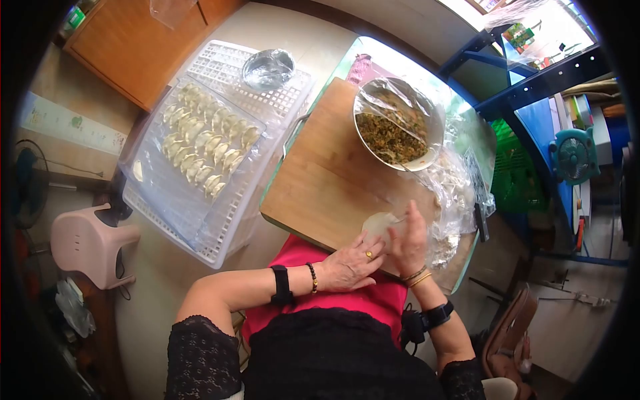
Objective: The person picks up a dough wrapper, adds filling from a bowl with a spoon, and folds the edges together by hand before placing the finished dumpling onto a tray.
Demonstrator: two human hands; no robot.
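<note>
A round, pale dumpling wrapper (379, 225) is held up over the near edge of the wooden board (307, 167). My left hand (353, 265), with a gold ring, has its fingers closed on the wrapper's lower edge. At the wrapper's right side is my right hand (409, 243), fingers bent and close together. A thin, shiny sliver shows by its fingertips, too small to name. Beyond my hands stands a metal bowl (437, 137) of chopped dark green and orange filling (393, 137), partly under clear plastic film. Right of the board lies a crumpled plastic bag (453, 193) with whitish contents.
To the left, rows of folded dumplings (203, 140) lie on a plastic-covered tray atop a white perforated crate (210, 257). A foil-like round bowl (268, 69) sits behind them. A knife (480, 220) rests at the right edge. A pink stool (90, 247) stands at left.
</note>
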